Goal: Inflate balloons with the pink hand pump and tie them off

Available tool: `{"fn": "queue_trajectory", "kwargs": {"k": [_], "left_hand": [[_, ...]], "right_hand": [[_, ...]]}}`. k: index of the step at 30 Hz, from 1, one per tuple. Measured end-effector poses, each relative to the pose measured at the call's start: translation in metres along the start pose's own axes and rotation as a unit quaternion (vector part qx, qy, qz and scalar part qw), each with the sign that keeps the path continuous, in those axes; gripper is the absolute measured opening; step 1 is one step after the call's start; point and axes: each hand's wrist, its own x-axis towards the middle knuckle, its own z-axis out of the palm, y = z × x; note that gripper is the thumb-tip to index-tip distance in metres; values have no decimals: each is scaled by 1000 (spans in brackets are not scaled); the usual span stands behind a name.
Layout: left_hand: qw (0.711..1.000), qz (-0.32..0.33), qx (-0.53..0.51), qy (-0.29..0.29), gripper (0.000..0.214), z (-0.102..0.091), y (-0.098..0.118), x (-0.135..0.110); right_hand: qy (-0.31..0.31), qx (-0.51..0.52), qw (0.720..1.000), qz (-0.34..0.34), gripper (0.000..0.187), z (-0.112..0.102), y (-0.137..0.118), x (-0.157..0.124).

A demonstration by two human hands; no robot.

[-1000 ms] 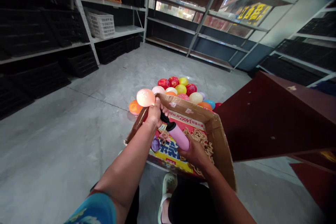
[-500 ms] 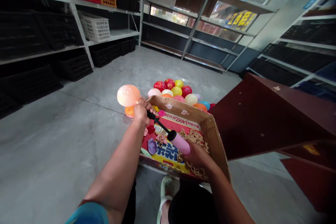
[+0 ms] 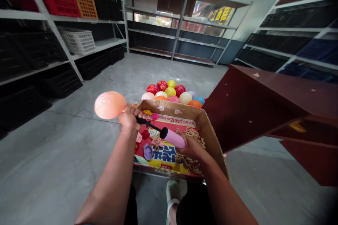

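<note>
My balloon [image 3: 109,104] looks smooth, glossy rubber; my pump [image 3: 173,138] is satiny pink plastic. The box [image 3: 211,140] at 6 o'clock is matt cardboard; the floor [image 3: 52,154] is dull, smooth concrete.

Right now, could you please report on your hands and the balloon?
Left hand grips balloon on pump nozzle. Right hand holds pump. Box underneath.

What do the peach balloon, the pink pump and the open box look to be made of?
Peach balloon: thin latex probably, stretched smooth with a soft sheen. Pink pump: likely moulded plastic, matte pink barrel with black end. Open box: brown corrugated cardboard, raw dull walls, taped rim.
</note>
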Motion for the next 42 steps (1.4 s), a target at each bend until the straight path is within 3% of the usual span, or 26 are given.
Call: {"fn": "queue_trajectory", "kwargs": {"k": [7, 13, 16, 20, 23, 29, 32, 37, 42], "left_hand": [[999, 31, 27, -19, 40, 2, -1, -3], [991, 50, 96, -78, 8, 10, -16, -25], [986, 63, 127, -84, 26, 13, -25, -40], [985, 62, 135, -90, 27, 17, -32, -51], [987, 64, 131, -73, 25, 23, -26, -50], [984, 107, 141, -15, 19, 37, 7, -55], [983, 119, 143, -8, 16, 35, 13, -61], [984, 125, 128, 13, 13, 21, -6, -72], [985, 104, 138, -26, 12, 9, -34, -83]], "right_hand": [[6, -54, 998, 20, 44, -5, 23, -11], [46, -54, 997, -1, 49, 4, -9, -15], [52, -50, 997, -12, 49, 6, -22, -14], [70, -29, 997, -33, 50, 2, -22, -12], [75, -3, 995, -60, 48, -2, -10, -14], [40, 55, 994, -82, 51, -4, 30, -18], [33, 28, 997, -66, 50, -1, 38, -19], [14, -43, 997, -69, 53, 2, 21, -19], [10, -39, 995, -92, 61, -1, -2, -23]]}}
